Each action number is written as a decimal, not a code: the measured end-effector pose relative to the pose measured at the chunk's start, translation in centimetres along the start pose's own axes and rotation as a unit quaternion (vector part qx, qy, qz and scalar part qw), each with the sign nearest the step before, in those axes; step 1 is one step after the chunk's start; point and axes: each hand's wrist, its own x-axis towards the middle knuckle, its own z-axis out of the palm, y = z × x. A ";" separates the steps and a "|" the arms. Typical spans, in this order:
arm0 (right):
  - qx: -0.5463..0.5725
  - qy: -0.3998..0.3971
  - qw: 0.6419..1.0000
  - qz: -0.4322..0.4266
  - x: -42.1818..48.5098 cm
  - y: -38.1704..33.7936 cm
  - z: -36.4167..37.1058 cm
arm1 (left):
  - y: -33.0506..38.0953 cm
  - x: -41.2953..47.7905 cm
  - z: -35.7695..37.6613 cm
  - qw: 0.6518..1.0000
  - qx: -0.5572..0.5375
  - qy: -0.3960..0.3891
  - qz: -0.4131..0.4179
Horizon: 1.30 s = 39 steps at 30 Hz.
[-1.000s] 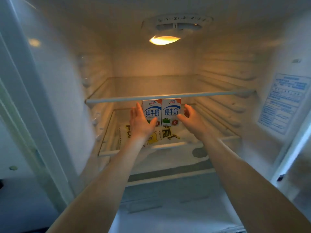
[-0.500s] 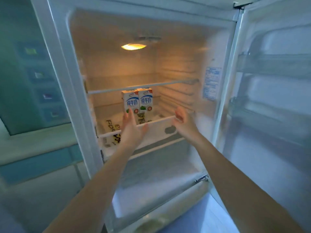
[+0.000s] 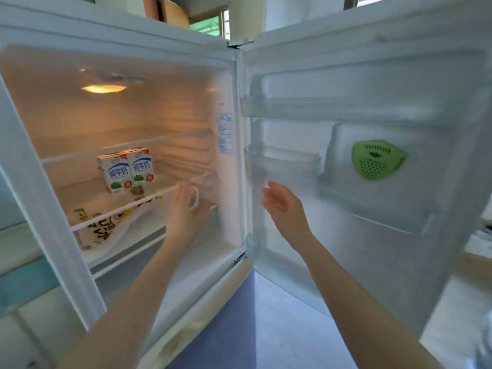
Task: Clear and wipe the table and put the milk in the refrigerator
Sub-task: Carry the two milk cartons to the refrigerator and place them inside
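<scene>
Two white-and-blue milk cartons [image 3: 126,169] stand upright side by side on a glass shelf [image 3: 80,187] inside the open refrigerator [image 3: 186,107]. My left hand [image 3: 183,209] hovers in front of the shelf's right end, fingers straight, holding nothing and apart from the cartons. My right hand [image 3: 282,206] is raised in front of the inner face of the open door [image 3: 372,235], palm turned left, fingers relaxed and empty.
A white bag with black and yellow print [image 3: 103,227] lies under the shelf. The door carries clear bins [image 3: 282,158] and a green deodoriser [image 3: 376,158]. A lamp [image 3: 103,88] glows at the top. Blue floor [image 3: 231,328] lies below.
Both hands have let go of the cartons and pulled back from the shelf to the right. The view has backed away and swung right, bringing the open door into sight.
</scene>
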 end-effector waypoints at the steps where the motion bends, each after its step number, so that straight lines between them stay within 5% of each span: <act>1: 0.010 0.014 1.000 -0.004 -0.4 -0.1 -0.8 | 0.8 -0.3 0.6 1.000 -0.011 -0.005 0.011; 12: 0.031 0.156 0.984 -0.082 -5.5 -1.9 -12.1 | 12.6 -6.5 11.8 0.968 -0.049 -0.133 0.209; 18: 0.054 0.145 0.979 -0.129 -6.6 -2.8 -17.0 | 16.6 -8.8 16.7 0.941 0.104 -0.201 0.253; 24: 0.127 0.183 0.950 -0.216 -6.3 -5.0 -20.1 | 17.8 -9.1 16.4 0.941 0.199 -0.148 0.230; 39: 0.146 0.200 0.903 -0.352 -8.2 -7.8 -21.7 | 15.3 -12.2 10.1 0.990 0.073 -0.073 0.095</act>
